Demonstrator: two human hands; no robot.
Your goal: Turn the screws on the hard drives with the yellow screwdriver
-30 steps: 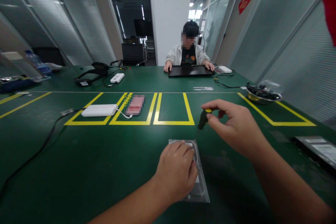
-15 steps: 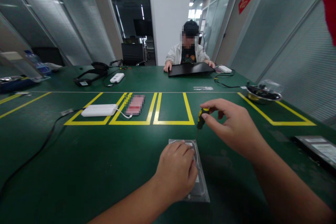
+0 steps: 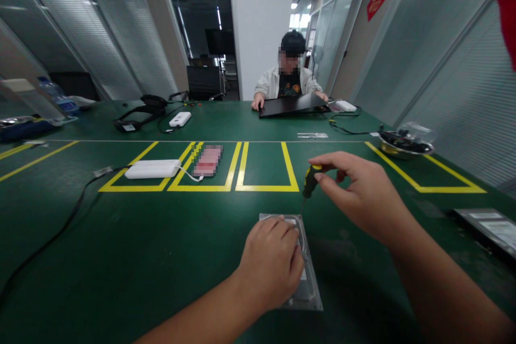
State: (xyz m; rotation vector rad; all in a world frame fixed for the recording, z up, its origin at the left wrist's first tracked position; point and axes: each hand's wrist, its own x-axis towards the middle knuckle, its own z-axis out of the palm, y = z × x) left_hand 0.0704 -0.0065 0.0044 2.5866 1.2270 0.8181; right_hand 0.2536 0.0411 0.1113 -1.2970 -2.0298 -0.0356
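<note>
A silver hard drive (image 3: 311,285) lies flat on the green table in front of me. My left hand (image 3: 272,258) rests over its middle, fingers curled, and steadies it; much of the drive's label is hidden underneath. Between thumb and index finger my right hand (image 3: 355,196) grips the yellow-and-black handle of a screwdriver (image 3: 311,180). The thin shaft points down and its tip meets the drive's far right corner. Whether a screw sits under the tip is too small to tell.
Beyond are yellow tape outlines (image 3: 268,189), a white power bank (image 3: 153,169) cabled to a blurred pink phone (image 3: 208,161), and a metal bowl (image 3: 405,148) of dark parts. More drives (image 3: 489,226) lie at right. Across the table a person handles a black panel (image 3: 292,106).
My hands, the screwdriver and the drive stay almost still. Across the table, the person has lifted the right side of the black panel, which now shows a gap beneath.
</note>
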